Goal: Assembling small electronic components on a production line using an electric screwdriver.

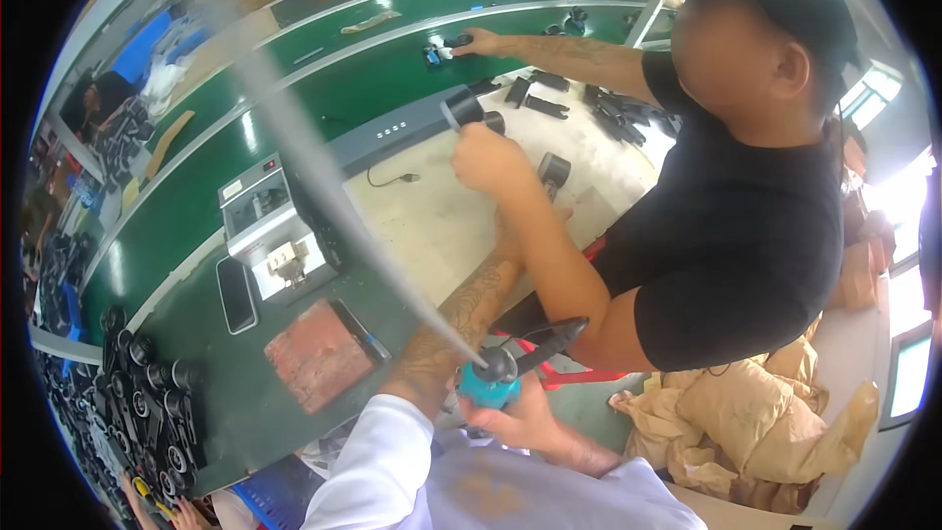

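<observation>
My left arm, tattooed below a white sleeve, reaches forward past the co-worker's bent elbow. That elbow hides most of my left hand point(508, 232); a fingertip shows beside a dark, round-ended part point(554, 171), which the hand seems to grip. Close to my body, my right hand point(530, 420) is closed around a teal power tool point(488, 391) with a dark rounded top. From that top a blurred grey rod or cord point(368, 236) runs up to the upper left. A long black piece point(554, 345) sticks out beside the tool.
At right, a co-worker point(726, 226) in black reaches over the green conveyor point(392, 54). Left of my arm are a small metal machine point(285, 250), a phone point(235, 294) and a reddish block point(319, 355). Black parts point(147, 393) pile up far left; brown paper point(746, 417) lies right.
</observation>
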A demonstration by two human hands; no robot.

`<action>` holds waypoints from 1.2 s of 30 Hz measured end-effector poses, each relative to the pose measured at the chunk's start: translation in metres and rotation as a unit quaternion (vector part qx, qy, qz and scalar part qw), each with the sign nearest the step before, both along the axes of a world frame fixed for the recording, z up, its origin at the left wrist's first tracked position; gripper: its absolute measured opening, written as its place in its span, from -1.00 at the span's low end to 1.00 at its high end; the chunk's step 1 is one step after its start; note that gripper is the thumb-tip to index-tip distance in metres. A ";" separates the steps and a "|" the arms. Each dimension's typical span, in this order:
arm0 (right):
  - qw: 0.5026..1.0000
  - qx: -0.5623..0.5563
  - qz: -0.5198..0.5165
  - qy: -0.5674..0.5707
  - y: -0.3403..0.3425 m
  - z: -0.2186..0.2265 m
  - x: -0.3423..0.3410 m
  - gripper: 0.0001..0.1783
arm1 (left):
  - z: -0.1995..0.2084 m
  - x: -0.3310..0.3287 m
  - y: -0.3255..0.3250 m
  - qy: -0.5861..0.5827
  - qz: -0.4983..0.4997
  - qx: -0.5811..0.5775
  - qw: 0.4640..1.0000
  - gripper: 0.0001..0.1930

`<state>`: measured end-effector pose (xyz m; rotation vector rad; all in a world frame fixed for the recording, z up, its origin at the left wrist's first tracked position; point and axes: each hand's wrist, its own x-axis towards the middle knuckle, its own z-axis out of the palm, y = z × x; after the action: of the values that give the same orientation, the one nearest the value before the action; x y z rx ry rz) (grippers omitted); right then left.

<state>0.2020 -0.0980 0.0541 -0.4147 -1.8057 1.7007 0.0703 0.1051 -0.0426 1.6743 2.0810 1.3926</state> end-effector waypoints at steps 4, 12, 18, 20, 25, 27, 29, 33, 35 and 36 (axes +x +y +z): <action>0.998 0.020 -0.006 -0.059 0.008 0.006 0.008 -0.51 | -0.010 0.012 0.019 0.042 0.041 0.079 0.995 -0.50; 0.997 -0.009 0.014 -0.073 0.020 0.012 -0.008 -0.44 | -0.011 -0.049 -0.104 0.121 -0.104 -0.087 0.983 -0.65; 0.997 -0.051 -0.058 -0.002 0.009 0.014 -0.038 -0.19 | 0.075 -0.084 -0.236 0.037 -0.029 -0.021 0.999 -0.74; 0.995 -0.055 -0.070 0.034 0.007 0.008 -0.051 -0.20 | 0.086 -0.101 -0.271 0.033 0.002 -0.034 0.999 -0.73; 0.991 -0.071 -0.058 0.093 -0.006 0.009 -0.105 -0.11 | 0.085 -0.135 -0.344 0.049 0.064 -0.049 0.996 -0.74; 0.989 -0.064 -0.037 0.125 -0.006 0.014 -0.135 -0.13 | 0.076 -0.147 -0.361 0.061 0.077 -0.043 0.994 -0.74; 0.987 -0.056 -0.031 0.151 -0.006 0.018 -0.166 -0.14 | 0.059 -0.160 -0.369 -0.024 0.066 -0.014 0.997 -0.73; 0.983 -0.038 -0.023 0.178 -0.010 0.029 -0.222 -0.19 | 0.055 -0.173 -0.367 0.023 0.062 -0.043 0.997 -0.73; 0.982 -0.014 -0.019 0.187 -0.011 0.032 -0.245 -0.23 | 0.058 -0.172 -0.366 0.060 0.097 -0.102 0.988 -0.72; 0.983 0.001 -0.022 0.181 -0.010 0.032 -0.254 -0.24 | 0.053 -0.177 -0.364 0.051 0.092 -0.117 0.987 -0.71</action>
<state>-0.0517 -0.1084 0.0857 -0.1312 -1.5224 1.6229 -0.1069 -0.2585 0.0109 1.5206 2.4020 1.0731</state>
